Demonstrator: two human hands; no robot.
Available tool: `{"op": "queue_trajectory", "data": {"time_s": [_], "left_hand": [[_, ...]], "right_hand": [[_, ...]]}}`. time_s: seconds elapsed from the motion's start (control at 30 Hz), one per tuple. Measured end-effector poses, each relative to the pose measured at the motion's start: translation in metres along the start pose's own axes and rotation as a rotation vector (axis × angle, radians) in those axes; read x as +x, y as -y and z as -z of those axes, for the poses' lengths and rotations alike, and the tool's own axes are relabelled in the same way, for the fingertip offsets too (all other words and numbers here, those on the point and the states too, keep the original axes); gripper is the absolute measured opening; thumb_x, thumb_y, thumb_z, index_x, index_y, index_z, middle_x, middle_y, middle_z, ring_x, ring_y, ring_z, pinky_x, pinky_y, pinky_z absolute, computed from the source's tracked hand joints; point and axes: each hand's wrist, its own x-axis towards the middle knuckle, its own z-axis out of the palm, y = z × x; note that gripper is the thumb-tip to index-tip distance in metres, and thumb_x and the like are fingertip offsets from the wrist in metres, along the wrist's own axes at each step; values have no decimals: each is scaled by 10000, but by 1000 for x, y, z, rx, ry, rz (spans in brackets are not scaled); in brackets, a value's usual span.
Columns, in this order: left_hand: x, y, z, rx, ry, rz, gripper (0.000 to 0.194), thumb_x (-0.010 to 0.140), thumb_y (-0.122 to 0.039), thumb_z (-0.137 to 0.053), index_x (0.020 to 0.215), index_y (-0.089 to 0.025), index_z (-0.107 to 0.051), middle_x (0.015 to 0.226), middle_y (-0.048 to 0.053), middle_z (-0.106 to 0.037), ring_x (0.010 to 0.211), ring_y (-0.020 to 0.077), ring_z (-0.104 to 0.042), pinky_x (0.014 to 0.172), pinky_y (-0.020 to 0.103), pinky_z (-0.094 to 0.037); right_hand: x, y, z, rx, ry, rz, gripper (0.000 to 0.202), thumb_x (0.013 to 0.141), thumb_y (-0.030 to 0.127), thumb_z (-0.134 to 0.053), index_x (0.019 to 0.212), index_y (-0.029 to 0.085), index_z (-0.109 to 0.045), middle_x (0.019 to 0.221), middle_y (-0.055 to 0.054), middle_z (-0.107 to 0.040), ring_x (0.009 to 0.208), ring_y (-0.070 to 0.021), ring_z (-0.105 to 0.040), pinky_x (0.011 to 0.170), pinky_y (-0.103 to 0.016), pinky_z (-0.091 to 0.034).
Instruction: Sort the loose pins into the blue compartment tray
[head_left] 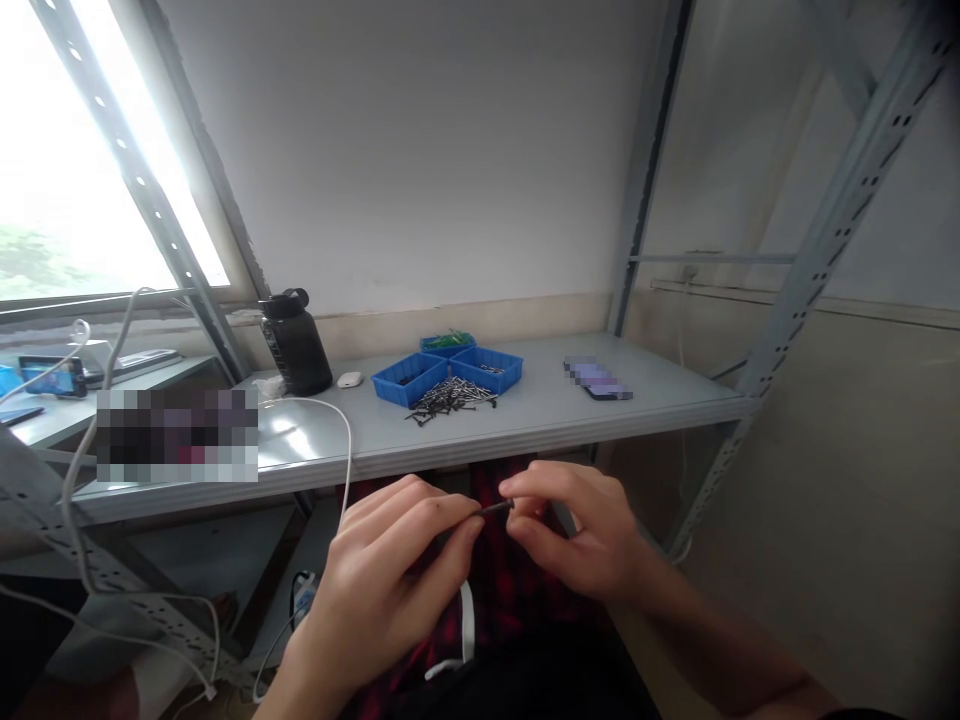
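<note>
Hands (401, 570) pinch a thin dark screw (496, 508) between them, near the shelf's edge (450, 452)

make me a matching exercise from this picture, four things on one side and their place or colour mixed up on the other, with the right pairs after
Things
1. thin dark piece
2. bottle
3. small case
4. loose metal pieces

Places, colours, states
A. white, lying on the shelf
B. heaped by the blue trays
C. pinched in the left hand
D. dark, standing upright

Pairs: 1-C, 2-D, 3-A, 4-B
</note>
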Motion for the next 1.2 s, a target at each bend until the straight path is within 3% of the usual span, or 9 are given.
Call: {"op": "queue_trajectory", "data": {"time_s": [0.17,0.63,1.0,1.2], "left_hand": [[0,1,-1,-2,-11,-4,145,799,-70,-582,882,-172,-644,715,10,-653,604,99,-580,581,215,-471],[0,1,-1,5,24,2,115,804,-108,-577,873,-171,-645,718,17,-659,589,101,-578,571,213,-474],[-2,2,-1,5,-1,-10,185,783,-53,-602,916,-177,-631,727,1,-640,613,95,-564,588,217,-455],[-3,3,-2,-2,6,-9,201,783,-53,-605,936,-181,-628,739,1,-644,622,97,-568,595,219,-458]], "right_hand": [[-2,-2,0,-25,28,-84,152,878,280,-562,1010,212,-594,632,44,-641,547,-85,-584,569,-188,-488],[0,2,1,-28,4,9,136,864,186,-566,994,203,-600,617,32,-635,527,-93,-572,548,-204,-479],[-5,-3,1,9,44,-93,163,877,269,-575,1027,206,-588,659,43,-646,586,-79,-597,605,-179,-491],[0,-1,2,-33,49,-28,102,884,218,-559,971,185,-601,640,27,-637,569,-87,-574,585,-196,-466]]}}
